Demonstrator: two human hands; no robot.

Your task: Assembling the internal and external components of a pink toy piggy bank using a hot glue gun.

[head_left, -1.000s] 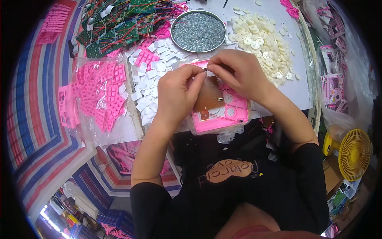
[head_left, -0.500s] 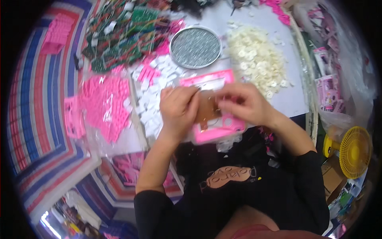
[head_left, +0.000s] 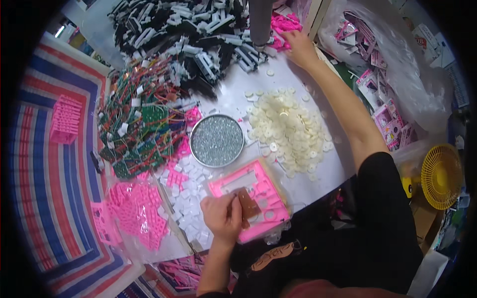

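The right hand (head_left: 299,45) has been stretched away from the pink tray (head_left: 254,198) to pink parts (head_left: 284,22) far beyond the tin (head_left: 217,140); whether its fingers are closed cannot be told. The brown board (head_left: 247,204) is pinched on the tray by the left hand (head_left: 222,217). White discs (head_left: 288,129) could be swept aside by the outstretched forearm. The pink parts are cut off by a dark post.

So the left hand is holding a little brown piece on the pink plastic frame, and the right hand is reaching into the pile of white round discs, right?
Not quite. The head view shows the right hand stretched past the pile of white round discs to the pink plastic parts at the table's far edge. The left hand does hold the little brown piece on the pink plastic frame.
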